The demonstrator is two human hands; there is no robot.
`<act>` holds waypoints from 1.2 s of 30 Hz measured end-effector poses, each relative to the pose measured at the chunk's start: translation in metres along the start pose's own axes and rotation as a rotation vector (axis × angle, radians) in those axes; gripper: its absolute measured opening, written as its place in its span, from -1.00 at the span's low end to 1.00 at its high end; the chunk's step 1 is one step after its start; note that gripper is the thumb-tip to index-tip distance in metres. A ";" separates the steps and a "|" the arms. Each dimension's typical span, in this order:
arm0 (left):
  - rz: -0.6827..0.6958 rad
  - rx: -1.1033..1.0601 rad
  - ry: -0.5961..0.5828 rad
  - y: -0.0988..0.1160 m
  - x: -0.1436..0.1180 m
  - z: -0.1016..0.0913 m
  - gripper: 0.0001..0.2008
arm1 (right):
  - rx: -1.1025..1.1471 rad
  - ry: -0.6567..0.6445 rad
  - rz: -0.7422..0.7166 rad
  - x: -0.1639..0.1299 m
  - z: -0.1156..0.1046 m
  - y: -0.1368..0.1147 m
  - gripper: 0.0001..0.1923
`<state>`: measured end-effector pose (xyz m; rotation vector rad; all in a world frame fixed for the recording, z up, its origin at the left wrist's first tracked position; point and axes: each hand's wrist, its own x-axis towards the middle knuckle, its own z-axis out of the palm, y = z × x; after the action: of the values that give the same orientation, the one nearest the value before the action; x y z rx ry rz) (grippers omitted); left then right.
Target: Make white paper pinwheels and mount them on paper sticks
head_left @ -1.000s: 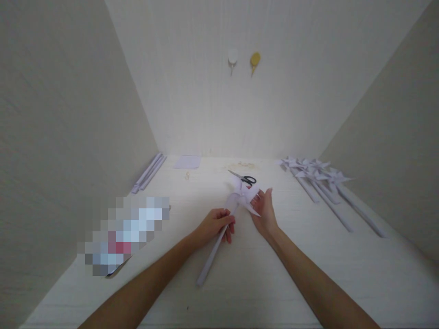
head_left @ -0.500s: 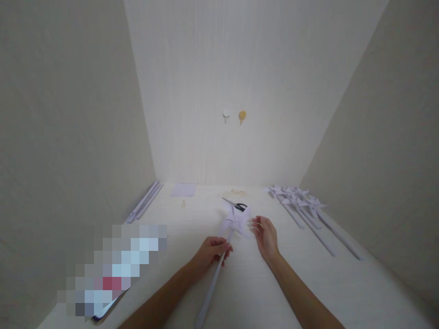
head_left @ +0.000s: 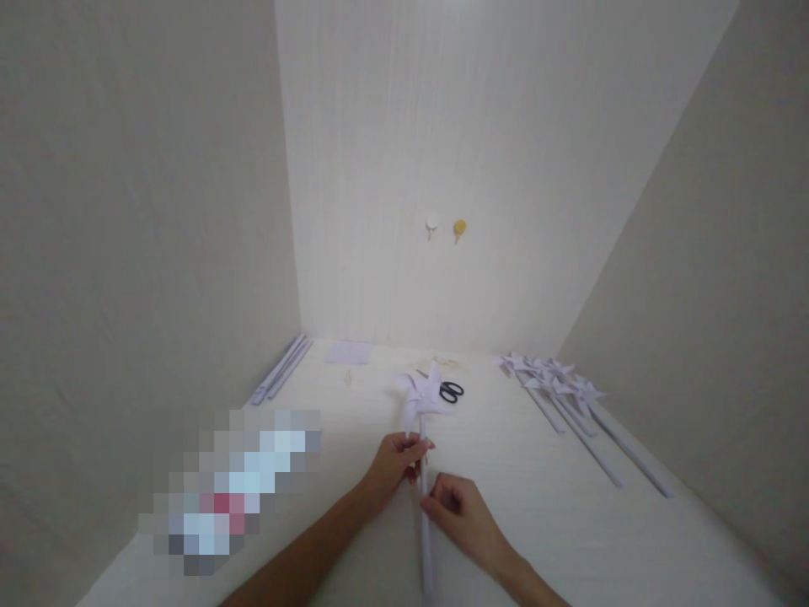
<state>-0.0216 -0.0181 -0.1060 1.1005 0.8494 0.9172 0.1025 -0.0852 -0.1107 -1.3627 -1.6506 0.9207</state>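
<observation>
A white paper pinwheel (head_left: pixel 422 394) on a long white stick (head_left: pixel 427 548) stands nearly upright over the table (head_left: pixel 518 514). My left hand (head_left: pixel 395 462) pinches the stick just below the pinwheel head. My right hand (head_left: pixel 460 514) grips the same stick a little lower, close under the left hand. Black-handled scissors (head_left: pixel 450 390) lie on the table right behind the pinwheel head.
Several finished pinwheels (head_left: pixel 562 389) on sticks lie in a row at the right. Spare paper sticks (head_left: pixel 280 368) rest along the left wall, and a sheet of paper (head_left: pixel 347 352) lies at the back. A blurred-out object (head_left: pixel 233 489) sits at the left. Two hooks (head_left: pixel 446 228) hang on the back wall.
My right hand left the pinwheel's blades and came down onto the stick below my left hand. The pinwheel turned from slanted to nearly upright.
</observation>
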 end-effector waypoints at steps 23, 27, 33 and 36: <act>0.249 0.185 0.271 0.004 0.004 -0.010 -0.75 | -0.037 0.260 -0.143 0.046 -0.003 0.006 -0.69; 0.224 0.181 0.259 0.000 0.006 -0.012 -0.80 | -0.163 0.416 -0.051 0.049 -0.045 0.032 -0.64; 0.221 0.223 0.238 0.000 0.006 -0.011 -0.86 | -0.373 0.488 0.062 0.024 -0.110 0.059 -0.57; 0.211 0.243 0.232 0.001 0.005 -0.010 -0.87 | -0.516 0.475 0.109 0.008 -0.136 0.069 -0.57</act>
<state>-0.0290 -0.0092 -0.1080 1.3286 1.0702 1.1553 0.2535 -0.0599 -0.1140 -1.8573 -1.4949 0.1851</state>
